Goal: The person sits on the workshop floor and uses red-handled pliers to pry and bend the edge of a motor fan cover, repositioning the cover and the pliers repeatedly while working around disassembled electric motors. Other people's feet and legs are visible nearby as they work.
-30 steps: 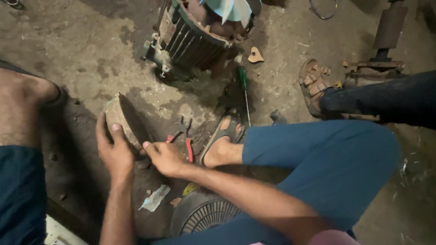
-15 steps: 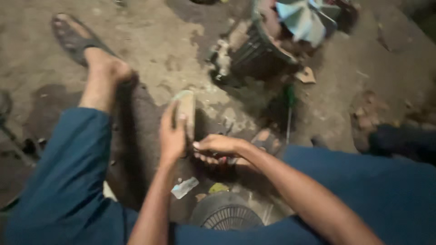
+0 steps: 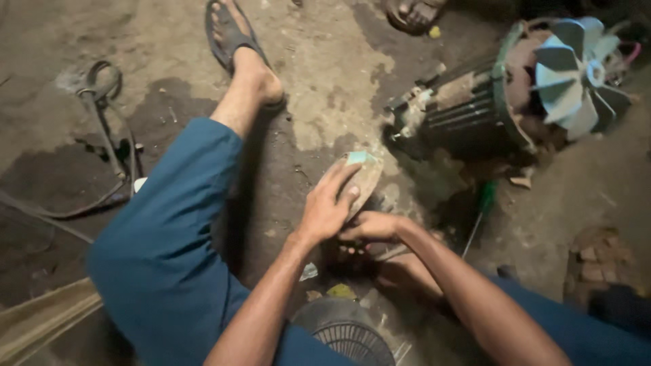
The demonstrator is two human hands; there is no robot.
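- Swinging left and tilting since half a second ago, the head camera now shows the motor [image 3: 522,102] at upper right with its pale blue fan blades [image 3: 576,71] facing the lens, while both hands have kept their place at the centre of the floor.
- Left hand [image 3: 325,207] lies fingers spread over a flat, rounded worn block [image 3: 363,179], which stands on edge on the concrete floor [image 3: 325,81] just beside the motor; the palm and fingers press its near face and the thumb hooks round its lower edge.
- Right hand [image 3: 369,227] is curled low, just under the left, fingertips touching the base of the block; whether it grips anything cannot be told.
- A green-handled screwdriver [image 3: 481,207] lies on the floor to the right of the hands, near the motor.
- A round black fan grille [image 3: 346,335] sits at the bottom edge, between the person's blue-trousered legs.
- The person's left foot, in a dark sandal [image 3: 230,37], stretches out at the top.
- Dark cable [image 3: 102,102] loops over the stained floor at far left.
- Another person's sandalled toes [image 3: 413,12] show at the top edge.
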